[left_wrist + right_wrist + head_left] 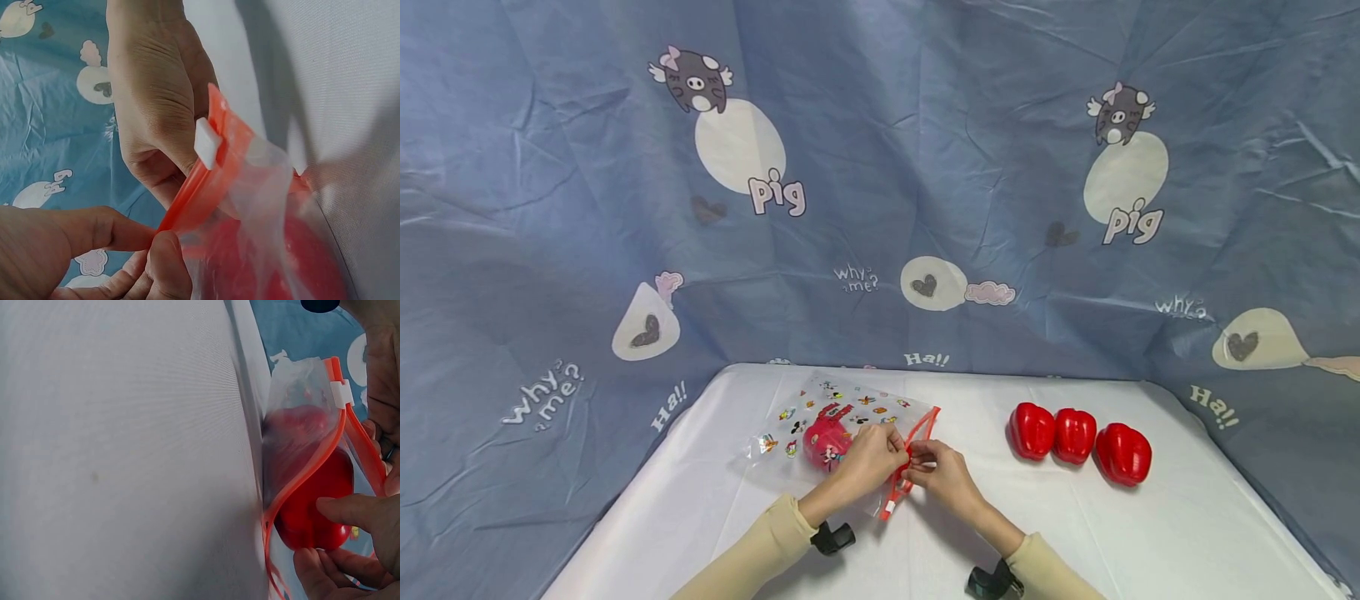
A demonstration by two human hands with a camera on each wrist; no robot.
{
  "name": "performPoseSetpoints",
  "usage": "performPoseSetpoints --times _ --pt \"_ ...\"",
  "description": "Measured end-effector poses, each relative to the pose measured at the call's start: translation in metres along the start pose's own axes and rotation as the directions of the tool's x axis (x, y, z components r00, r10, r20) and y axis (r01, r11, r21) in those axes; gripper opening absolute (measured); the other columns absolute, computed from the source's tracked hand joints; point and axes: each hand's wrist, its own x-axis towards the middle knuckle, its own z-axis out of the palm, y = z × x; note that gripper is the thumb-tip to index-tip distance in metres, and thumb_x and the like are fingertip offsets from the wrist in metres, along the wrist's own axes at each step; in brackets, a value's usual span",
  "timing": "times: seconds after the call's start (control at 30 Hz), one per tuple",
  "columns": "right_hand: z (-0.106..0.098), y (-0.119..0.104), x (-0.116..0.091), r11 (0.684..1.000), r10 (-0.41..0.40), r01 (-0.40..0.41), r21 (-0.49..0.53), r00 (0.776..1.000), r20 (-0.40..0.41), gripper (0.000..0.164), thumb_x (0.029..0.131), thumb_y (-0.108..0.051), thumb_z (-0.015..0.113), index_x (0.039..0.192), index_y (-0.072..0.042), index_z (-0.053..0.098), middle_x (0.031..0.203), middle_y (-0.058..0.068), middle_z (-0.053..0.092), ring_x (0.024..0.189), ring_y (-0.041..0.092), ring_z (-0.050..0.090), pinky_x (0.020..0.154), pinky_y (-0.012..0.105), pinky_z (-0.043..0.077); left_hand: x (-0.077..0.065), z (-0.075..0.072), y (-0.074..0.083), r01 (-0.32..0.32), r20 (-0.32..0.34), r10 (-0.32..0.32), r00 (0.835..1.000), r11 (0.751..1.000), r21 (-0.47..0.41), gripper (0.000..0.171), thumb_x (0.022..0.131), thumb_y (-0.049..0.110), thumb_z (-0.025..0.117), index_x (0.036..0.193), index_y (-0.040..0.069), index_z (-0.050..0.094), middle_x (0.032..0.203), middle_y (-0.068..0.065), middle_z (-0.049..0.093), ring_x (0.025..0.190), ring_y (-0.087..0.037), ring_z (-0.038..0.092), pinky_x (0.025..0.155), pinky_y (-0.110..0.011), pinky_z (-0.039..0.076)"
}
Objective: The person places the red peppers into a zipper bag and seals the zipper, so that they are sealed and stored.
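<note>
A clear zip bag (775,454) with cartoon prints and an orange-red zip edge (194,203) lies on the table. Its mouth faces right and gapes in the right wrist view. My left hand (872,458) pinches the zip edge between thumb and fingers. Between the thumb and fingertips of my right hand (356,550) is a glossy red bell pepper (315,500), sitting in the bag's mouth. Inside the bag lies a pink-red rounded thing (825,442), partly hidden by the prints. A white slider (342,394) sits near one end of the zip.
Three more red bell peppers (1075,435) stand in a row to the right on the white-covered table (1000,508). Behind the table hangs a blue patterned cloth (865,167). Black wrist mounts (832,538) show below both hands.
</note>
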Motion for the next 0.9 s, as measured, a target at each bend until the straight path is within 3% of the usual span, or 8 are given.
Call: performPoseSetpoints --times 0.53,0.9 --pt "-0.003 -0.004 -0.004 1.0 -0.005 0.005 -0.03 1.0 0.017 0.041 0.075 0.0 0.077 0.113 0.008 0.063 0.1 0.018 0.07 0.094 0.03 0.068 0.08 0.026 0.056 -0.002 0.0 0.002 0.013 0.01 -0.013 1.0 1.0 -0.005 0.006 0.075 0.004 0.064 0.073 0.007 0.06 0.061 0.002 0.056 0.051 -0.005 0.046 0.044 -0.019 0.036" --pt "-0.011 -0.008 -0.005 1.0 0.005 -0.005 -0.012 1.0 0.007 0.039 0.076 0.003 0.076 0.112 0.008 0.063 0.099 0.02 0.069 0.093 0.032 0.069 0.079 0.028 0.056 -0.002 0.0 0.002 0.028 0.049 -0.025 0.998 0.998 -0.056 0.004 0.077 0.005 0.063 0.075 0.007 0.06 0.061 0.002 0.057 0.05 -0.004 0.047 0.043 -0.018 0.035"
